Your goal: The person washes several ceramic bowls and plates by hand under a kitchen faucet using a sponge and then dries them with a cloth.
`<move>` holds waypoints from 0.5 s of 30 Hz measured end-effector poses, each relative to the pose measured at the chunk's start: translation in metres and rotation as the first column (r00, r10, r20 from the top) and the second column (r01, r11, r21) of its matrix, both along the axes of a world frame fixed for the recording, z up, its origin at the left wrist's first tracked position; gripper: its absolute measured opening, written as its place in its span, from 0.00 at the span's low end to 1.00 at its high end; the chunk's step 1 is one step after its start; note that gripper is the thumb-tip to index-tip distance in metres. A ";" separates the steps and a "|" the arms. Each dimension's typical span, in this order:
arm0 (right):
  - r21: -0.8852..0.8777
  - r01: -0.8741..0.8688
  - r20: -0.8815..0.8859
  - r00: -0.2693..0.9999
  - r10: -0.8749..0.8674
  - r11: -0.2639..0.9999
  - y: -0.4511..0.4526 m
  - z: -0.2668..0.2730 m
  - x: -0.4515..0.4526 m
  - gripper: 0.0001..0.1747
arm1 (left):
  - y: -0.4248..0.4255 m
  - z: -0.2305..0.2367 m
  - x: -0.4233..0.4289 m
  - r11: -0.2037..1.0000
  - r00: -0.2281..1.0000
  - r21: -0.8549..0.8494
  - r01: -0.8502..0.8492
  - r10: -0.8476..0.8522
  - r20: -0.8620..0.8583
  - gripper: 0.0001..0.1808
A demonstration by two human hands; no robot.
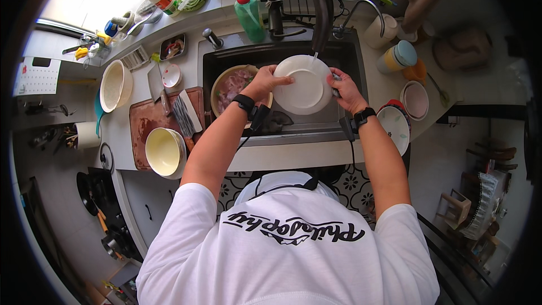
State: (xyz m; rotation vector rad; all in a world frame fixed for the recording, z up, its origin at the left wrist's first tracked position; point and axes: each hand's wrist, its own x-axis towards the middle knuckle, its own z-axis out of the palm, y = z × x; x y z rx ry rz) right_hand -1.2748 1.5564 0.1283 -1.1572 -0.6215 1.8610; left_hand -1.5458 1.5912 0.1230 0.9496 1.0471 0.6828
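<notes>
My left hand (263, 83) grips the left edge of a white plate (302, 87), its thumb on the plate's underside, which faces up. At the opposite edge my right hand (346, 90) holds the plate together with a greyish scrubbing pad (335, 84). The plate is over the dark sink (345, 57), below the black faucet (322, 29), with a thin stream of water meeting its far edge. Left of it in the sink, partly behind my left hand, is a round bowl of raw meat pieces (233, 87). A dark object lies on the sink bottom.
Left of the sink, a wooden cutting board (142, 120) carries a cleaver (188, 112), another broad blade and stacked cream bowls (163, 152). A green soap bottle (249, 19) stands behind the sink. To the right are a patterned bowl (394, 125), smaller bowls (416, 99) and a lidded jar (391, 60).
</notes>
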 end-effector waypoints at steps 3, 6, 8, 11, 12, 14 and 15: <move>0.127 -0.084 0.097 0.993 0.072 0.988 0.008 0.008 -0.006 0.14 | 0.002 0.043 -0.006 0.978 0.975 -0.076 0.192 -0.199 -0.100 0.23; 0.159 -0.101 0.156 0.985 0.076 0.982 0.017 0.011 -0.019 0.14 | 0.014 0.028 -0.019 0.930 0.931 -0.095 0.354 -0.361 -0.060 0.23; 0.357 -0.042 0.337 0.937 -0.087 0.933 0.020 0.006 -0.025 0.14 | 0.012 0.033 -0.010 0.933 0.934 -0.028 0.358 -0.358 0.014 0.22; 0.685 -0.228 0.698 0.478 -0.533 0.692 0.019 0.003 -0.038 0.14 | -0.006 0.037 0.009 0.985 0.987 0.054 0.162 -0.161 -0.025 0.21; 0.679 -0.244 0.714 0.438 -0.545 0.693 0.014 0.013 -0.051 0.15 | -0.009 0.023 0.008 0.988 0.990 0.082 0.128 -0.122 -0.068 0.20; 0.711 -0.273 0.690 0.451 -0.566 0.648 0.001 0.017 -0.070 0.15 | -0.017 0.021 0.019 0.996 0.996 0.064 0.066 -0.062 -0.062 0.19; 0.742 -0.299 0.663 0.460 -0.590 0.600 -0.001 0.018 -0.076 0.15 | -0.019 0.022 0.027 0.999 0.998 0.049 0.009 -0.006 -0.055 0.19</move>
